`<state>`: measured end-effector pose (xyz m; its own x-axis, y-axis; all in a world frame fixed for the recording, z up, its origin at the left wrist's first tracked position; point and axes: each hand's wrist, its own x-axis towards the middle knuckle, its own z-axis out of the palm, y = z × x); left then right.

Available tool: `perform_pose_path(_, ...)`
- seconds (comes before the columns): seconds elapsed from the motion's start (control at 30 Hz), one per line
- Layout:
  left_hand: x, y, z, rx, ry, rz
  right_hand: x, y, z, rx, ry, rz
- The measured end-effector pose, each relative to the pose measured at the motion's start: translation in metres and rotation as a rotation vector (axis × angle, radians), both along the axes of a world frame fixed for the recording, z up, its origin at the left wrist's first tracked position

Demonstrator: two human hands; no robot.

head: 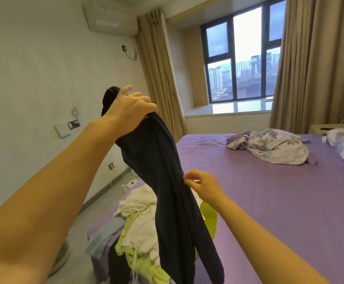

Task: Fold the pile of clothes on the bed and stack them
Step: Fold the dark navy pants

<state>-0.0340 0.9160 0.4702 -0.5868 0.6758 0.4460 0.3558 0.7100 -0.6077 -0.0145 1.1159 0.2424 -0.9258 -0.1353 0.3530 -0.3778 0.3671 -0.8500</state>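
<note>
Left hand (129,108) gripping navy garment (173,191) aloft; right hand (202,184) pinching its 3 o'clock edge. Best spread flat on purple bed (269,201) before folding.

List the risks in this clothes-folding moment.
1. The left hand grips only the bunched top of the dark garment, so it may hang twisted and fold unevenly.
2. The right hand pinches only its edge; that hold may slip.
3. Its hem dangles over the unfolded pile and might drag pieces off the bed.
</note>
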Motion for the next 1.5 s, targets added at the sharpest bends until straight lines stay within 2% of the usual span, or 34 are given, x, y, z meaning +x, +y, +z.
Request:
perform_pose_path(0.07, 0.002, -0.014, 0.0, 0.016, -0.002, 0.029, -0.003, 0.004, 0.006, 0.015, 0.007, -0.008)
perform_pose_path(0.3, 0.002, -0.063, -0.017, 0.099, -0.038, 0.117, -0.004, 0.018, 0.025, -0.194, -0.14, 0.026)
perform_pose_path(0.37, 0.0, -0.076, -0.026, 0.11, -0.058, 0.136, -0.004, 0.019, 0.031, -0.242, -0.141, 0.029)
perform_pose_path(0.5, -0.004, -0.102, -0.048, 0.164, -0.163, 0.192, -0.002, 0.02, 0.042, -0.213, -0.091, 0.062)
perform_pose_path(0.67, -0.014, -0.119, -0.058, 0.24, -0.198, 0.163, 0.012, 0.023, 0.059, -0.316, -0.056, 0.282)
perform_pose_path(0.77, -0.018, -0.12, -0.054, 0.259, -0.187, 0.133, 0.021, 0.03, 0.065, -0.092, -0.094, 0.408)
perform_pose_path(0.87, -0.02, -0.117, -0.051, 0.231, -0.192, 0.108, 0.024, 0.038, 0.072, 0.382, -0.016, 0.306)
perform_pose_path(0.9, -0.02, -0.116, -0.049, 0.223, -0.186, 0.098, 0.024, 0.039, 0.074, 0.456, 0.05, 0.253)
perform_pose_path(0.97, -0.02, -0.113, -0.045, 0.215, -0.173, 0.09, 0.026, 0.042, 0.076, 0.447, 0.159, 0.131)
perform_pose_path(1.07, -0.018, -0.108, -0.037, 0.2, -0.158, 0.069, 0.024, 0.047, 0.071, 0.406, 0.206, -0.001)
perform_pose_path(1.23, -0.01, -0.082, -0.01, 0.043, -0.104, -0.009, 0.012, 0.044, 0.057, 0.627, 0.316, -0.263)
perform_pose_path(1.33, -0.004, -0.063, 0.013, -0.07, -0.08, 0.005, 0.008, 0.03, 0.049, 0.483, 0.132, -0.284)
perform_pose_path(1.5, 0.004, -0.045, 0.04, -0.163, -0.037, 0.036, 0.004, -0.009, 0.038, -0.203, -0.184, -0.161)
